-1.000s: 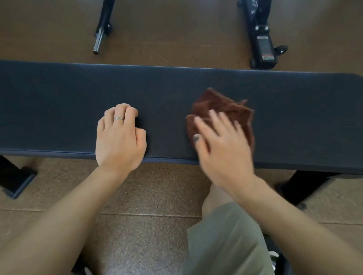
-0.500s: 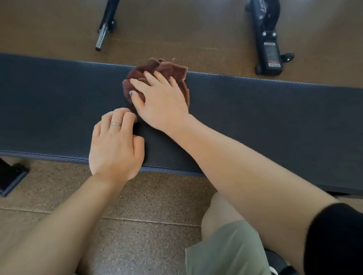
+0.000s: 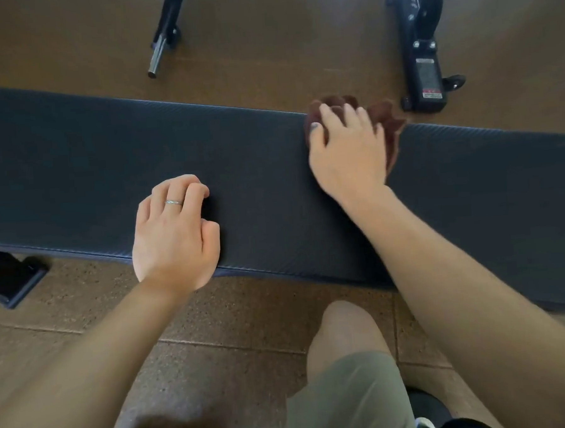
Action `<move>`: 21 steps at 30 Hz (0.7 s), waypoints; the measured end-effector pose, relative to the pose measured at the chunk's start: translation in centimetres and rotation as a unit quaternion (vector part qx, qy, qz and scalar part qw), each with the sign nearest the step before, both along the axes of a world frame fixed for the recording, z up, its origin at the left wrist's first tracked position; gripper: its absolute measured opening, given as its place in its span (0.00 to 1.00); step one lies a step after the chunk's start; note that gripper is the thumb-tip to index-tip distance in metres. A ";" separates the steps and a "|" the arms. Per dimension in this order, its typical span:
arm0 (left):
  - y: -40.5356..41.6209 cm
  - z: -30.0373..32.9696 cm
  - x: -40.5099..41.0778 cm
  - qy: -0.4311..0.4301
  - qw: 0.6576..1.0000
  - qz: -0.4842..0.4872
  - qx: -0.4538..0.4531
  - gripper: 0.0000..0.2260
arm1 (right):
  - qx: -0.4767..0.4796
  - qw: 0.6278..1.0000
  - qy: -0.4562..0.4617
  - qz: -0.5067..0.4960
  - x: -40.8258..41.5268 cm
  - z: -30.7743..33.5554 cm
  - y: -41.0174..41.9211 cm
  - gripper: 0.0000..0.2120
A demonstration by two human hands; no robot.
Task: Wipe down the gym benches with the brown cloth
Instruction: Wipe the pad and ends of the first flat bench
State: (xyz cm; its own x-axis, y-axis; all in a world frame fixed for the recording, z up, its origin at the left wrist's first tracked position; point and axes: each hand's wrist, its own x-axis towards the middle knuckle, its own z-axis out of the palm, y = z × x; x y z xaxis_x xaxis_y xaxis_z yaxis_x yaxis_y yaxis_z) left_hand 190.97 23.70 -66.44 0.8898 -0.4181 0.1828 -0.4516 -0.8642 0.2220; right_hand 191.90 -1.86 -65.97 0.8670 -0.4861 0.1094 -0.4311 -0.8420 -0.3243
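Here the right hand (image 3: 346, 154) presses spread fingers on the brown cloth (image 3: 388, 120) at the desk's (image 3: 91, 152) far edge, while the left hand (image 3: 174, 231) rests curled, holding nothing, near the front edge.

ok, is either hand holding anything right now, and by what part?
The right hand presses the bunched brown cloth onto the bench at its far edge, fingers spread over the cloth's middle. The left hand holds nothing; it rests on the pad.
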 end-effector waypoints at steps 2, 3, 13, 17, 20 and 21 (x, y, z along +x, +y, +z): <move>0.1 0.0 0.1 -0.002 1.000 -0.002 0.000 0.16 | -0.008 0.995 -0.006 0.096 2.6 -0.1 5.9 0.26; 0.1 0.0 0.2 0.000 1.000 -0.005 0.002 0.16 | -0.016 0.991 -0.010 0.133 3.5 -0.1 8.4 0.25; 0.2 0.0 0.2 0.008 1.000 -0.014 -0.019 0.18 | 0.013 0.999 -0.025 0.024 -3.6 -0.1 -3.3 0.25; 0.6 -0.3 0.3 0.009 1.000 -0.026 -0.003 0.20 | 0.040 0.995 0.012 -0.091 -4.9 1.0 -1.1 0.25; 0.7 0.0 0.7 0.020 0.999 -0.049 -0.011 0.18 | 0.027 1.000 -0.004 0.014 -4.3 0.8 8.6 0.24; 1.1 0.3 0.8 0.027 0.997 -0.064 -0.036 0.17 | 0.015 0.998 -0.005 0.061 -5.1 0.5 11.6 0.24</move>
State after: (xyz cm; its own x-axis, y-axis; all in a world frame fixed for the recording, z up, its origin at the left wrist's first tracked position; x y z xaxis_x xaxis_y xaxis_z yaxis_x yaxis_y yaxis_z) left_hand 191.78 24.82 -66.16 0.8397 -0.5157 0.1702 -0.5424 -0.7814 0.3086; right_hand 186.79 9.75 -65.50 0.9187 -0.3809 0.1048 -0.3233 -0.8774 -0.3545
